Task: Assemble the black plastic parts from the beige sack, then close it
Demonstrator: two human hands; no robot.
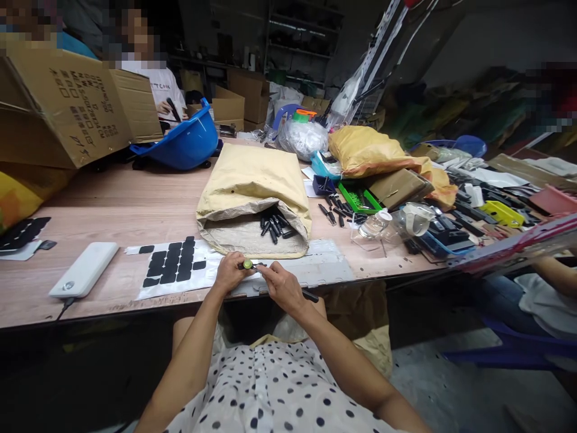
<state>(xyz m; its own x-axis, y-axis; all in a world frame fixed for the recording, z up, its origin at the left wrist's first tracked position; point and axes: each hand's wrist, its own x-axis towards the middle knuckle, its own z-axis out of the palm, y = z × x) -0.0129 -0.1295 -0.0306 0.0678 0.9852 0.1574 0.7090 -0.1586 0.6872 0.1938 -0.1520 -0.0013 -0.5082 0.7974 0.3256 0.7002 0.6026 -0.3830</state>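
My left hand (229, 272) is closed around a small tool with a green cap (247, 264) at the near edge of the wooden table (130, 204). My right hand (280, 284) is pinched right beside it and holds a thin black part (310, 296) that sticks out to the right. Both hands meet just in front of an open tan sack (252, 186) with several black parts (274, 226) lying in its mouth. A white sheet with black adhesive pads (174, 264) lies to the left of my left hand.
A white power bank (84, 269) lies at the near left. A blue helmet (184, 141) and a cardboard box (67, 108) stand at the back left. Green and yellow trays, bags and black parts crowd the right side. Other people sit at the far left and the right.
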